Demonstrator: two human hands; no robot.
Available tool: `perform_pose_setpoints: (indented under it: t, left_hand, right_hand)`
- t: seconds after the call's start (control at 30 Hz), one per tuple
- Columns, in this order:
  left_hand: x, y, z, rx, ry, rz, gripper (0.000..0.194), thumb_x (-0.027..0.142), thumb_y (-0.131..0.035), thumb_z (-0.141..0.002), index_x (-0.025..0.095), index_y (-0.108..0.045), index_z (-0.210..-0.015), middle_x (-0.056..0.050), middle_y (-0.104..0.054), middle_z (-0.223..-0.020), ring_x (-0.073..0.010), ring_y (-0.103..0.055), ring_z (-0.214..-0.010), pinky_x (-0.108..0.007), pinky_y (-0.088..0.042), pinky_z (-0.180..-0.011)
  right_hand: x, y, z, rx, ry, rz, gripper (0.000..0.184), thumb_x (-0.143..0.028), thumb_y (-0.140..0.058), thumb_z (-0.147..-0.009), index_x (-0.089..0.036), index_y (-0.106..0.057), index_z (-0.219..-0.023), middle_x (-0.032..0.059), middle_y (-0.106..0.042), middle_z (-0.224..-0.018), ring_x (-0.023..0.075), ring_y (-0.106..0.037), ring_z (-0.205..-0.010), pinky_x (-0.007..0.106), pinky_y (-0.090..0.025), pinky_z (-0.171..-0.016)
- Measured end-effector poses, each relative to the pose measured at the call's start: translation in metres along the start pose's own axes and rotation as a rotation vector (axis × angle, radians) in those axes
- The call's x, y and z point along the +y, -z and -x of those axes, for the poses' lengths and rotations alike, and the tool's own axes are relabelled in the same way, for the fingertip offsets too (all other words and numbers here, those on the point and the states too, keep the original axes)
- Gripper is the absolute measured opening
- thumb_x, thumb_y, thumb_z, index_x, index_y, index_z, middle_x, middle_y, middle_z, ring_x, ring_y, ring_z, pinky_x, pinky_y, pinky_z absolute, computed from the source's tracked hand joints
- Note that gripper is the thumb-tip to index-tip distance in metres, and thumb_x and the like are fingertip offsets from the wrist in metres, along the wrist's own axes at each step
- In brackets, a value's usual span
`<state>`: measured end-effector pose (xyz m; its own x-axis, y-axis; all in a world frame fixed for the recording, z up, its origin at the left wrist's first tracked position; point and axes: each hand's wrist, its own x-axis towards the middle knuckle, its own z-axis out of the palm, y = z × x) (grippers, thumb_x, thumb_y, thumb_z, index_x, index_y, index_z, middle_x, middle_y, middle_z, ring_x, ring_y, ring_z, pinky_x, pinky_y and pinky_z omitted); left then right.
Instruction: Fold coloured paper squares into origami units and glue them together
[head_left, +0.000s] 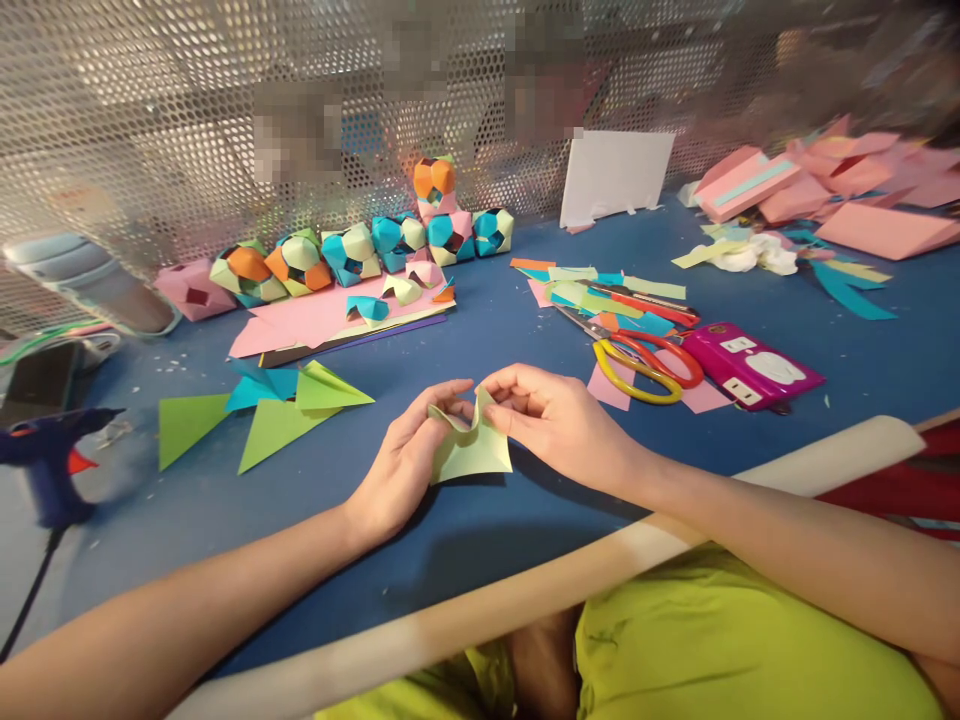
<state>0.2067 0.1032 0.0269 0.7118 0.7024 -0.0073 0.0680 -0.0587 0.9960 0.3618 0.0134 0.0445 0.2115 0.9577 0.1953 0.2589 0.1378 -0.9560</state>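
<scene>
A small pale green sheet of paper (pixel 476 455) is held up just above the blue table, its upper edge bent into a curve between my two hands. My left hand (pixel 409 455) pinches its left edge between thumb and fingers. At the upper right corner, my right hand (pixel 551 420) pinches the same sheet. To the left of my hands lie folded green paper triangles (pixel 281 435) and a blue folded piece (pixel 259 385). Scissors with red and yellow handles (pixel 637 370) rest to the right, among coloured paper strips (pixel 600 295).
Folded-paper cubes (pixel 352 255) line the mesh partition (pixel 187 130), behind pink paper (pixel 300 320). A glue gun (pixel 52 455), a phone (pixel 41 380) and a bottle (pixel 90 280) are at left. A purple case (pixel 750 365) and pink paper pieces (pixel 847 180) occupy the right.
</scene>
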Motion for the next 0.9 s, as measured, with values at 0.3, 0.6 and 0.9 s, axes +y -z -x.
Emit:
perform_pose_setpoints:
  t: [0.3,0.6,0.9]
  left_hand:
    - [0.011,-0.002,0.006,-0.070,-0.083,-0.206,0.041,0.027,-0.047,-0.086,0.021,-0.059,-0.125,-0.003,-0.068,-0.104,-0.0211,-0.060,-0.096,-0.029,-0.044,-0.086]
    - [0.013,-0.004,0.007,-0.057,-0.136,-0.259,0.032,0.031,-0.050,-0.088,0.021,-0.062,-0.115,-0.003,-0.069,-0.101,-0.0195,-0.061,-0.091,-0.026,-0.047,-0.079]
    - [0.009,-0.006,0.008,-0.057,-0.166,-0.239,0.024,0.029,-0.048,-0.089,0.021,-0.057,-0.111,-0.002,-0.066,-0.100,-0.0159,-0.060,-0.090,-0.025,-0.045,-0.080]
  right_hand:
    - [-0.003,-0.002,0.005,-0.010,0.079,0.059,0.008,-0.027,-0.056,-0.084,-0.019,-0.054,-0.083,-0.0012,-0.062,-0.076,0.0085,-0.056,-0.063,0.020,-0.046,-0.058]
    - [-0.005,-0.001,0.007,-0.054,0.096,0.119,0.012,-0.029,-0.054,-0.085,-0.018,-0.058,-0.085,0.0001,-0.061,-0.076,0.0101,-0.055,-0.065,0.021,-0.045,-0.059]
    - [-0.003,-0.003,0.010,-0.039,0.260,0.293,0.007,-0.021,-0.058,-0.081,-0.018,-0.057,-0.087,0.0002,-0.057,-0.077,0.0103,-0.054,-0.066,0.023,-0.046,-0.065]
